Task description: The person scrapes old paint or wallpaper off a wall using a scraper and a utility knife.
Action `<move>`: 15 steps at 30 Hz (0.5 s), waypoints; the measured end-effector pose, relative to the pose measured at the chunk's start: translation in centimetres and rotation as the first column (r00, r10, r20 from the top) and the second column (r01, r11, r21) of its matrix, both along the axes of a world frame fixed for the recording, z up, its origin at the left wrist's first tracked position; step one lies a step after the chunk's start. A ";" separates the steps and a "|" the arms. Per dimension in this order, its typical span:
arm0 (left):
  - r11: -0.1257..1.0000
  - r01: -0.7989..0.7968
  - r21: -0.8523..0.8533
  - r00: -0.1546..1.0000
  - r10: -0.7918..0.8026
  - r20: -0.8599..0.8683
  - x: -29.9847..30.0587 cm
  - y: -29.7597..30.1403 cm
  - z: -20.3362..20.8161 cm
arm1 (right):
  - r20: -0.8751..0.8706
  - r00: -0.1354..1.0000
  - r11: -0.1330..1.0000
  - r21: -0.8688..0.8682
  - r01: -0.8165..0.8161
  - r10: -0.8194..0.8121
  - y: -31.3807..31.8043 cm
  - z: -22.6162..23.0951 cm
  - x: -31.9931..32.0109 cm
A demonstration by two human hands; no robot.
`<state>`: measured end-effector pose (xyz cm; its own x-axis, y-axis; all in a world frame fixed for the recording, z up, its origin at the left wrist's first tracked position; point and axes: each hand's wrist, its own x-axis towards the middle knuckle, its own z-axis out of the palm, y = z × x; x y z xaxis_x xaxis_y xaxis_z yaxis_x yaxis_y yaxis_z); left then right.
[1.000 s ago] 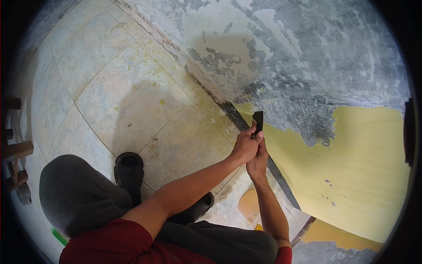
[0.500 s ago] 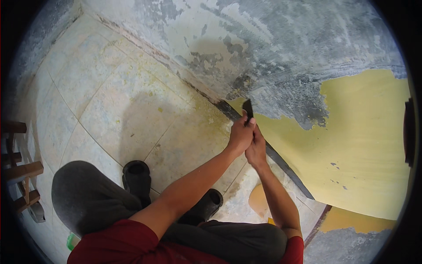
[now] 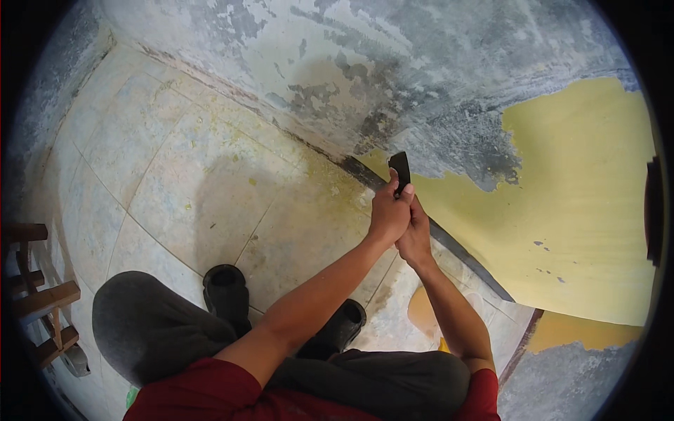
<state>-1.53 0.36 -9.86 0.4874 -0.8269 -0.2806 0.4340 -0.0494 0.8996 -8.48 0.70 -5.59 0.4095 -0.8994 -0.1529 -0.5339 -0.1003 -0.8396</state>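
Observation:
A dark, flat-bladed scraper (image 3: 399,168) points up and away from me, close to the lower edge of the wall. My left hand (image 3: 390,219) is closed round its handle, thumb lying along the blade. Pressed against it from the right, my right hand (image 3: 417,235) is closed on the same handle, which the fingers mostly hide. Behind the blade, yellow paint (image 3: 576,196) borders a bare grey patch (image 3: 449,119) of wall. Whether the blade's tip touches the wall I cannot tell.
Paint flakes (image 3: 242,144) litter the tiled floor (image 3: 161,203) along the wall. A dark baseboard strip (image 3: 463,256) runs below the yellow paint. Wooden furniture (image 3: 45,302) stands at the left. A pale orange round thing (image 3: 423,312) lies beyond my right knee, partly hidden by the forearm.
The scraper has turned so more of its blade face shows, and it sits slightly lower against the wall. My view has shifted a little; both hands keep their grip.

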 end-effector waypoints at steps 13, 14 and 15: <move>0.986 0.166 0.014 0.969 -0.160 -0.190 2.0 0.7 1.0 | -0.036 0.999 0.996 -0.082 0.034 -0.037 1.0 -0.3 0.3; 0.980 0.196 -0.020 0.974 -0.197 -0.115 2.2 0.7 1.3 | -0.042 0.998 0.996 -0.077 0.041 -0.045 0.8 -0.4 0.1; 0.979 0.205 -0.017 0.971 -0.205 -0.121 1.6 1.0 1.1 | -0.031 0.999 1.000 -0.016 0.020 -0.021 0.4 -0.4 0.0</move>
<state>0.07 1.32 -8.74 0.2700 -0.9069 -0.3234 0.5212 -0.1447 0.8411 -8.48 1.11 -5.98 0.3862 -0.9100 -0.1510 -0.5614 -0.1021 -0.8212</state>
